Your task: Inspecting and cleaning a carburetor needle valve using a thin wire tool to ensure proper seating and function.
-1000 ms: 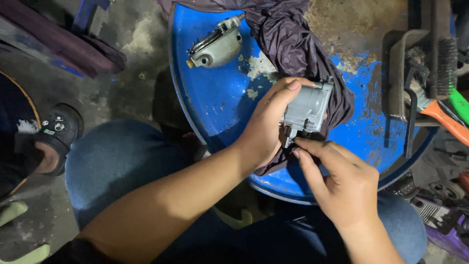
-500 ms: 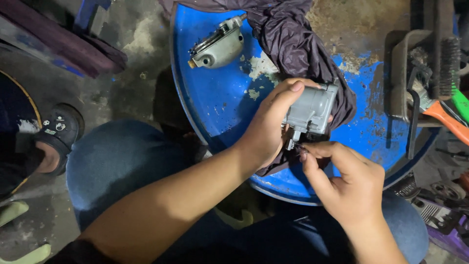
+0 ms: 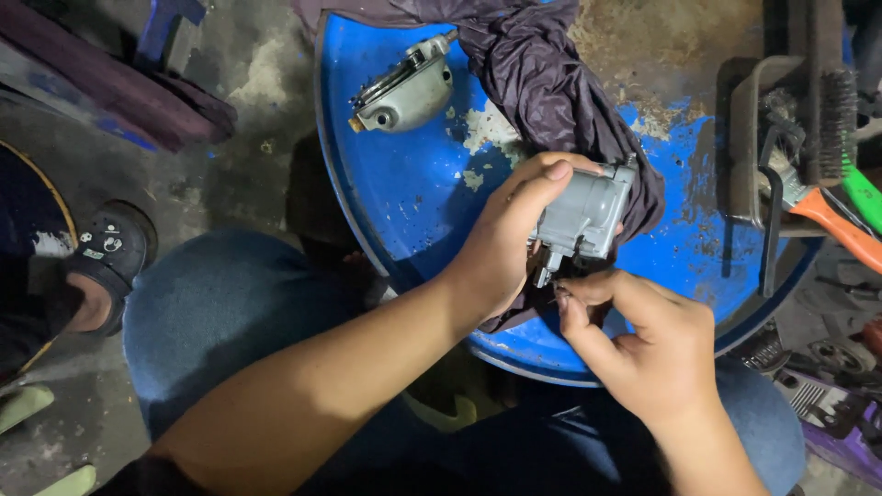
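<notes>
Surface: round blue drum top (image 3: 413, 202), paint chipped to pale patches, rusty brown grit toward its far edge; bare stained concrete floor (image 3: 248, 119) around it.
Head view, left hand (image 3: 510, 243): fingers wrapped closed around a grey cast-metal housing (image 3: 583, 216), thumb along its upper edge; part held just above the drum's near side.
Housing: boxy, matte, rounded corners, short stub projecting from its underside.
Right hand (image 3: 643, 344): thumb and forefinger pinched shut on something small and dark at the stub; too small to identify.
Cloth: dark purple rag (image 3: 551, 83), soft and creased, draped from the drum's far edge down under the housing.
Second part: domed grey metal cover (image 3: 404, 92), scuffed, lying on the drum's far left.
Right edge: wire brush (image 3: 831, 110) with stiff bristles; orange-handled tool (image 3: 836, 225).
Left edge: another person's black shoe (image 3: 110, 253).
</notes>
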